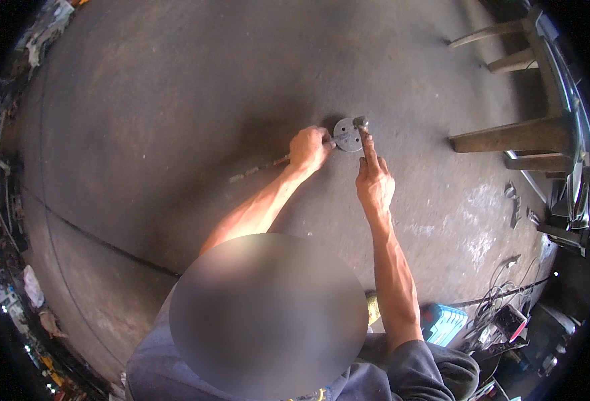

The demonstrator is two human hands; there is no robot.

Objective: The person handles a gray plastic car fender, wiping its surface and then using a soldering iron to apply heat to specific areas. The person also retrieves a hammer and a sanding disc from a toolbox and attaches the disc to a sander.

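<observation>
A round grey metal disc [345, 145] with several small holes is in front of me, over the concrete floor. My left hand [309, 150] is closed around a long thin rod [258, 170]. The rod's rough, pale end sticks out to the left, and its other end reaches the disc's face. On the disc's right side, my right hand [375, 183] is closed on a hammer [361, 123], with a finger stretched along the handle. The hammer's dark head is at the disc's upper right edge; whether they touch is unclear. My fingers hide most of the handle.
Wooden legs of a bench or table [508, 138] stick out at the right. A blue case [444, 323] stands near my right elbow, beside tangled cables [492, 304]. A dark line [108, 242] crosses the floor at left. Clutter lines the far left edge.
</observation>
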